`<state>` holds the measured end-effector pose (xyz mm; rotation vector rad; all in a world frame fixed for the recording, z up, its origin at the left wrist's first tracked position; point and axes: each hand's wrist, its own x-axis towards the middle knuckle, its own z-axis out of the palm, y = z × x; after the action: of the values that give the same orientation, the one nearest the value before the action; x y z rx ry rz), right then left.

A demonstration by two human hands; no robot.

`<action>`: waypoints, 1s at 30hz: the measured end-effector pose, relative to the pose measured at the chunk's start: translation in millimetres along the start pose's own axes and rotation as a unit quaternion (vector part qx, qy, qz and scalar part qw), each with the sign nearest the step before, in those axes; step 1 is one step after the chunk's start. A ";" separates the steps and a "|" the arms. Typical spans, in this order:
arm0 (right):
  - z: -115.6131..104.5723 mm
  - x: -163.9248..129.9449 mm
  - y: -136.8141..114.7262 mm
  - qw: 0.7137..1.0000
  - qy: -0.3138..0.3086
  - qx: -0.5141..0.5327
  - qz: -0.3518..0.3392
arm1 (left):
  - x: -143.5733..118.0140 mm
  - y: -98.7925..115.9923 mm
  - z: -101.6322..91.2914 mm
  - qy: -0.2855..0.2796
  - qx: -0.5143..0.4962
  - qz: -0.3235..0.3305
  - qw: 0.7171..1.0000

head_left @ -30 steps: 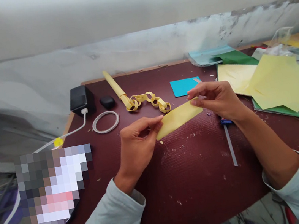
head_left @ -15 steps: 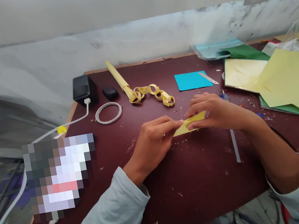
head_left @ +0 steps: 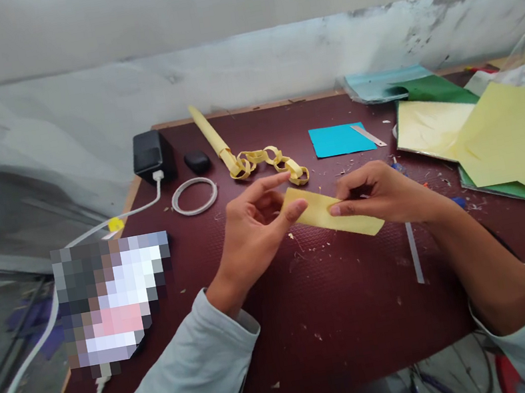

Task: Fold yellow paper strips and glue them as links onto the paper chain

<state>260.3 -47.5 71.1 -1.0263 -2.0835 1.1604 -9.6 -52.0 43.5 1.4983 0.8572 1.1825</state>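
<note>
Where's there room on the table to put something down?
A big, mostly bare patch of table is on the near side of the held yellow paper, between the left sleeve and pale strip, with small scraps. Another lies at the back, between the yellow chain and blue card. The right side is crowded with overlapping sheets.

Person's L hand (head_left: 254, 235): index stretched twd R side, thumb apart below it, other fingers curled. R hand (head_left: 376, 193): thumb & bent fingers in pinch. L forearm (head_left: 185, 366) sleeved to nr wrist; R forearm (head_left: 481, 259) mostly bare; both angled inward.
</note>
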 end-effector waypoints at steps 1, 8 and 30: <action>1.3 0.4 -0.4 1.000 0.019 0.018 -0.001 | 1.0 -0.7 0.0 0.007 -0.038 -0.016 0.999; 5.8 1.0 -0.2 0.995 0.002 0.092 0.036 | 4.3 -1.8 2.6 0.062 -0.102 -0.035 0.992; 4.0 1.3 0.9 0.993 -0.069 0.072 0.070 | 2.7 -0.8 3.7 0.050 -0.018 -0.011 0.999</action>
<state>257.0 -48.0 68.5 -1.0638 -2.0228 1.4666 -5.3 -50.3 43.4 1.4068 0.9120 1.2601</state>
